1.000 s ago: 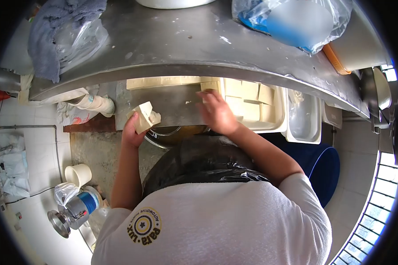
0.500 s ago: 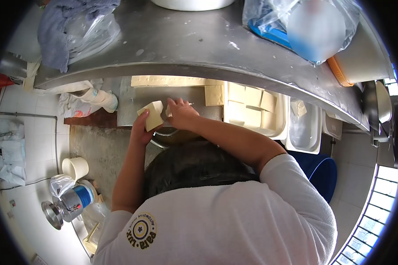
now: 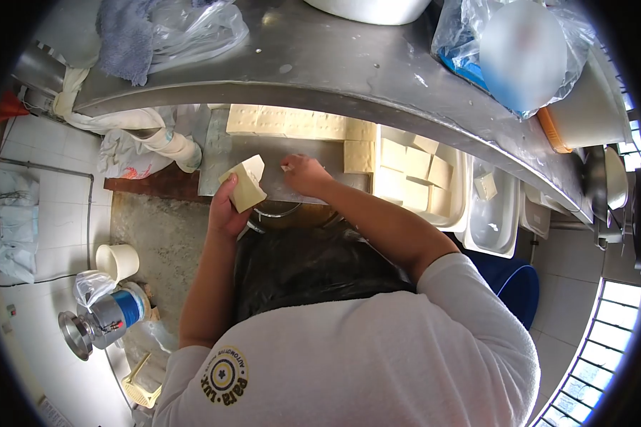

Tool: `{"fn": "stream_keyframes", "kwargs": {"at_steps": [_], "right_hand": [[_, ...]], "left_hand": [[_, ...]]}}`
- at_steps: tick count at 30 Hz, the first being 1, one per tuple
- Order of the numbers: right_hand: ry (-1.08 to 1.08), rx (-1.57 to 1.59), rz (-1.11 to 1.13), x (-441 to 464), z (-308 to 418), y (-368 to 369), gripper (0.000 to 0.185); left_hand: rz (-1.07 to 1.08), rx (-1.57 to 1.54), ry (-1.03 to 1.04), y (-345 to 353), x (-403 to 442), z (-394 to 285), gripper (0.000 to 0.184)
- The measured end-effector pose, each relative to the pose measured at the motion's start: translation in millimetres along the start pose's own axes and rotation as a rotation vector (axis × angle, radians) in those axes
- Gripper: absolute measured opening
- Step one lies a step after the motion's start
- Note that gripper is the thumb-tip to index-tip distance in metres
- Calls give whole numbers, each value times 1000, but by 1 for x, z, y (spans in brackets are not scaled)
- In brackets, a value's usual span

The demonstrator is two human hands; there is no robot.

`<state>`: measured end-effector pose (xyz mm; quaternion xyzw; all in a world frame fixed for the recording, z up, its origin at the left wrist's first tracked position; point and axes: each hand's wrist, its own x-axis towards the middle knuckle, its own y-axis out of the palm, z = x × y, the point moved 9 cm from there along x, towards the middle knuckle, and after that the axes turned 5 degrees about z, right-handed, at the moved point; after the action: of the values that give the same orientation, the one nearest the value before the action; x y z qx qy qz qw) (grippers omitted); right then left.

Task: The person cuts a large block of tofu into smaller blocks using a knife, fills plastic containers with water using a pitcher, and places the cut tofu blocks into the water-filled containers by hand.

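Note:
My left hand (image 3: pixel 226 212) grips a pale block (image 3: pixel 243 186) with a broken, uneven right side, held tilted over the metal surface's front edge. A short way to its right, my right hand (image 3: pixel 306 175) is closed, with a small pale bit between its fingertips, over the metal surface (image 3: pixel 320 151). Pale blocks (image 3: pixel 285 122) stand in a row at the back of that surface, and another block (image 3: pixel 359 156) sits at its right. More blocks (image 3: pixel 415 164) fill a white tray (image 3: pixel 461 186) beside it.
A steel shelf (image 3: pixel 320 64) crosses above my hands. Right of the tray, a second tray (image 3: pixel 493 226) holds one piece. A metal bowl (image 3: pixel 278 215) lies below the surface's edge, and a blue barrel (image 3: pixel 514 285) is at the lower right.
My right hand has moved left from the blocks, reached the held block, then drawn back slightly right with its fingers closed. My left hand keeps its block. The view has shifted.

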<state>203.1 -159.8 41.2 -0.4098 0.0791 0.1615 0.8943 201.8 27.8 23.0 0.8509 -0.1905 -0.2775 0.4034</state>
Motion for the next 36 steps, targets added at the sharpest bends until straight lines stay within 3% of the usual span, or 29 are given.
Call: {"fn": "stream_keyframes", "kwargs": {"at_steps": [1, 2, 4, 5, 7, 10, 14, 18, 20, 24, 27, 30, 36], "right_hand": [[98, 297, -20, 0, -15, -2, 33], [98, 294, -23, -2, -17, -2, 33], [259, 1180, -25, -13, -34, 13, 41], [258, 1181, -32, -17, -36, 11, 41], [138, 1609, 1, -24, -29, 10, 41], [24, 1725, 37, -47, -7, -15, 37], [52, 1814, -68, -79, 6, -33, 36], [-6, 1719, -147, -98, -2, -42, 39], [84, 1450, -242, -118, -9, -57, 45], [56, 1379, -339, -155, -31, -82, 50], [78, 1374, -380, -191, -49, -99, 43], [25, 1403, -418, -231, -70, -113, 35], [57, 1368, -577, -336, -139, -151, 38]], "left_hand": [[4, -2, 1, 4, 0, -1, 43], [21, -15, -3, 8, 0, -1, 43], [44, -25, -10, 14, 2, -1, 43], [46, -40, -9, 16, 5, -1, 43], [77, -44, -20, 24, 11, 1, 43], [98, -25, -40, 37, 20, 7, 44], [143, 11, -98, 79, 29, 16, 41], [254, 86, -185, 105, 44, 38, 44], [317, 136, -247, 122, 47, 49, 44], [365, 164, -320, 150, 57, 75, 44], [347, 149, -330, 177, 59, 95, 46], [386, 176, -390, 213, 59, 127, 46], [567, 319, -486, 318, 57, 236, 48]]}}
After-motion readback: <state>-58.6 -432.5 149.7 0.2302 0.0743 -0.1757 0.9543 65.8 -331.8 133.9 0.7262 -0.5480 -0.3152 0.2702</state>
